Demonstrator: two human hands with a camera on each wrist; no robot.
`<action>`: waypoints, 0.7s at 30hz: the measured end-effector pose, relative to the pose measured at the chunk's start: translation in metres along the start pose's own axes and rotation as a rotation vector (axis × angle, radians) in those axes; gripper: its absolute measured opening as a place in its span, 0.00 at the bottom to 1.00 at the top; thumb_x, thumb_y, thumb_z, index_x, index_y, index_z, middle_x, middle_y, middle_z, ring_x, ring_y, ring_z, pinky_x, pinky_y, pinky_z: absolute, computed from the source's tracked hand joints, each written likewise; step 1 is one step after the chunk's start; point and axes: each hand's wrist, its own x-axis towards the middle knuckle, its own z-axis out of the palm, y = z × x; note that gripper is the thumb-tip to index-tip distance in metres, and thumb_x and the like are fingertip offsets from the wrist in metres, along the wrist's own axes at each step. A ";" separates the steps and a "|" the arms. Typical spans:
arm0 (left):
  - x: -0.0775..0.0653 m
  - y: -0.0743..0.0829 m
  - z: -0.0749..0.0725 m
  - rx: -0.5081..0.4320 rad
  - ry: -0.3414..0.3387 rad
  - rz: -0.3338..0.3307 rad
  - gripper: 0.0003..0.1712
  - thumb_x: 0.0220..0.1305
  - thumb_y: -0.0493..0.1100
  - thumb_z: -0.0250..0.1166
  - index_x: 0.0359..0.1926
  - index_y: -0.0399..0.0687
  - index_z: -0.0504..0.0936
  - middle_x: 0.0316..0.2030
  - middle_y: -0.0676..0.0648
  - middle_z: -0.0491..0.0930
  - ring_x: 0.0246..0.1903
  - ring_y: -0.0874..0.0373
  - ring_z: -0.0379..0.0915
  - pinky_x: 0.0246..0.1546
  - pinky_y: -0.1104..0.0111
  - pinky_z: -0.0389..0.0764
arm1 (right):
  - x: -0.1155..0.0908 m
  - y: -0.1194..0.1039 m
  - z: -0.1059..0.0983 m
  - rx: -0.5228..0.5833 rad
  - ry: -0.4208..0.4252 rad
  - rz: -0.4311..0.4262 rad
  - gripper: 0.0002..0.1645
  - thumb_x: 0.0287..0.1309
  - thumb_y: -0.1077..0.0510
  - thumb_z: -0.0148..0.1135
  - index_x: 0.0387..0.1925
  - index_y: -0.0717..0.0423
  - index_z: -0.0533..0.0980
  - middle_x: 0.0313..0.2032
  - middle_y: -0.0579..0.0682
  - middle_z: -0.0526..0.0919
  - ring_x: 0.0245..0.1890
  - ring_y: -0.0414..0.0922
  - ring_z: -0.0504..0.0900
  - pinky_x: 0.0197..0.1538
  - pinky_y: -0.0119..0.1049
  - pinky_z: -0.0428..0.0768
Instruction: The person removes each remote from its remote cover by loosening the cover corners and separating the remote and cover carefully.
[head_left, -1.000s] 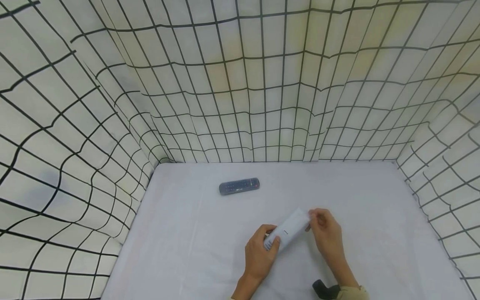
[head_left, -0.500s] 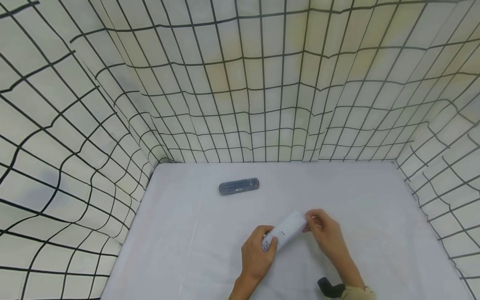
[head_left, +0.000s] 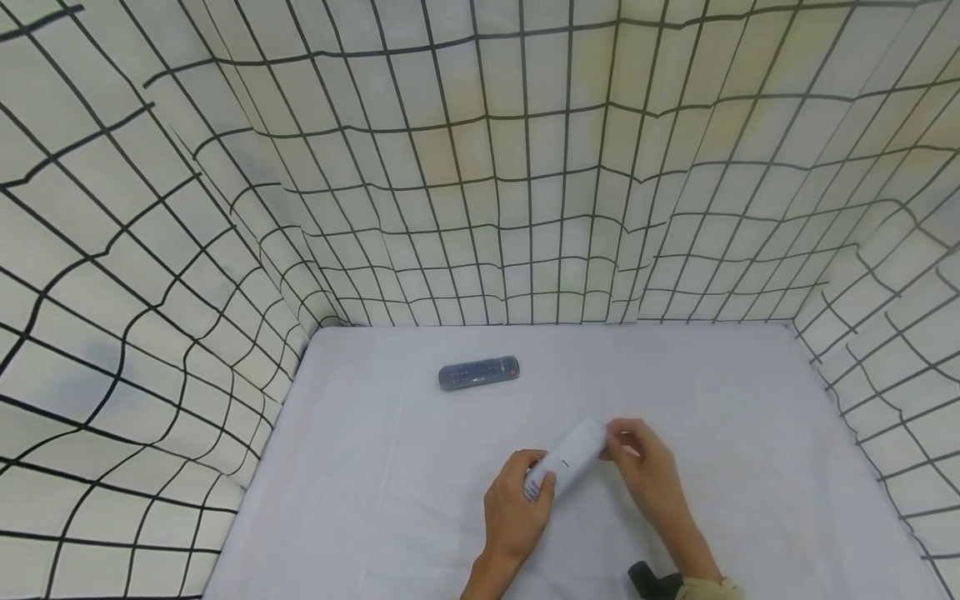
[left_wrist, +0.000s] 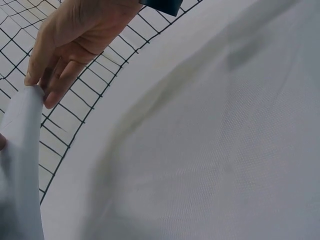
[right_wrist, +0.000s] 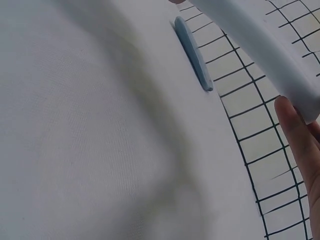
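A long white box (head_left: 566, 461) with small dark print is held at a slant above the table, its far end toward the upper right. My left hand (head_left: 516, 508) grips its lower-left end, the thumb lying on the top face. At the other end, my right hand (head_left: 648, 471) pinches the box's edge between thumb and fingers. In the left wrist view the right hand's thumb touches the tip of the white box (left_wrist: 25, 150). The right wrist view has a fingertip against the end of the box (right_wrist: 265, 50); whether a flap is there cannot be told.
A dark remote control (head_left: 478, 373) lies farther back on the white-covered table (head_left: 360, 467), left of the box. Walls of white sheet with a black grid (head_left: 510, 192) enclose the table at the back and sides. A black device (head_left: 651, 579) sits at the right sleeve.
Over the last second my right hand has shifted slightly left, along with the far end of the box. My left hand has moved a little left too and keeps its grip. The remote control stays put.
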 end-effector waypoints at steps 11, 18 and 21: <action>-0.002 0.002 0.004 -0.093 0.007 -0.074 0.16 0.61 0.45 0.70 0.50 0.57 0.81 0.41 0.56 0.82 0.31 0.68 0.75 0.29 0.74 0.75 | -0.004 -0.030 0.007 0.006 0.056 -0.024 0.16 0.63 0.72 0.61 0.52 0.66 0.72 0.49 0.56 0.78 0.45 0.44 0.83 0.41 0.33 0.85; -0.004 0.006 0.006 -0.213 -0.023 -0.181 0.15 0.63 0.47 0.69 0.51 0.62 0.79 0.41 0.59 0.81 0.33 0.62 0.76 0.33 0.72 0.76 | -0.004 -0.042 0.010 0.045 0.039 0.037 0.23 0.63 0.71 0.62 0.57 0.69 0.67 0.55 0.60 0.74 0.47 0.40 0.82 0.43 0.31 0.84; -0.005 0.008 0.007 -0.263 -0.041 -0.201 0.15 0.64 0.48 0.68 0.51 0.62 0.78 0.41 0.58 0.81 0.32 0.63 0.76 0.32 0.72 0.75 | -0.003 -0.033 0.012 0.058 0.040 0.085 0.26 0.63 0.69 0.63 0.60 0.66 0.66 0.58 0.60 0.72 0.48 0.42 0.82 0.44 0.29 0.83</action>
